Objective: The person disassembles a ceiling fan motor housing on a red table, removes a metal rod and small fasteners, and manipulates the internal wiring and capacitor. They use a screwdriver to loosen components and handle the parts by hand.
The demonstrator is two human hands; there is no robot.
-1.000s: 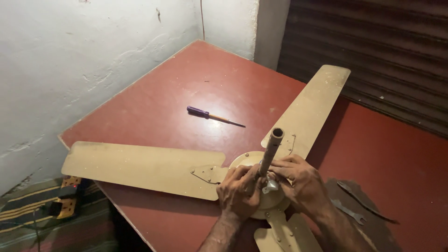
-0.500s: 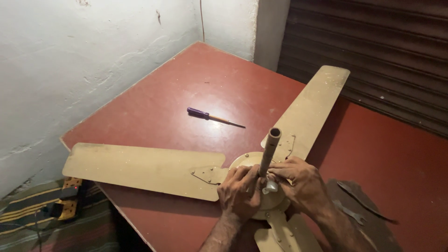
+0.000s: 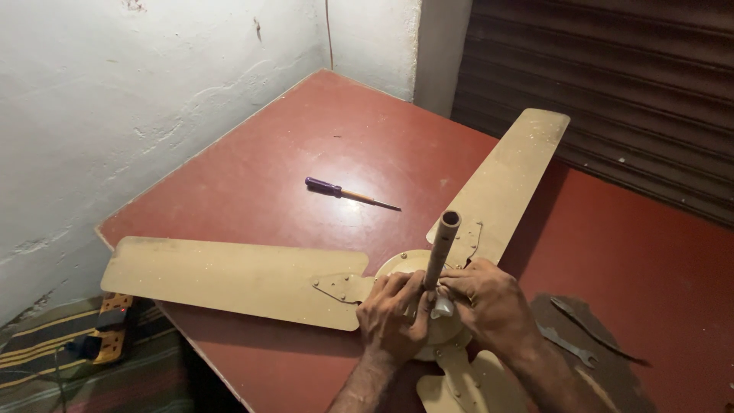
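Beige ceiling fan (image 3: 428, 306) lying on a red table (image 3: 321, 145), its hub at the lower centre of the head view, with a downrod (image 3: 441, 248) rising from the hub and leaning slightly toward 1 o'clock. The left hand (image 3: 391, 317) and right hand (image 3: 489, 306) meet at the rod's base, fingers curled narrowly around a small pale part there; what exactly each grasps cannot be told. One blade (image 3: 229, 279) runs toward 9 o'clock past the table edge, a second blade (image 3: 508, 180) toward 1 o'clock, and a third blade (image 3: 466, 382) toward 6 o'clock, cut off by the frame and partly covered by the forearms. A purple-handled screwdriver (image 3: 348, 193) lies apart at 11 o'clock from the hub. A flat spanner (image 3: 564, 344) rests at 4 o'clock, near the right wrist, on a dark worn patch. A white wall (image 3: 115, 115) borders the table at 10 o'clock; a dark rolling shutter (image 3: 612, 84) closes the view at 2 o'clock. The hands hide most of the hub's top.
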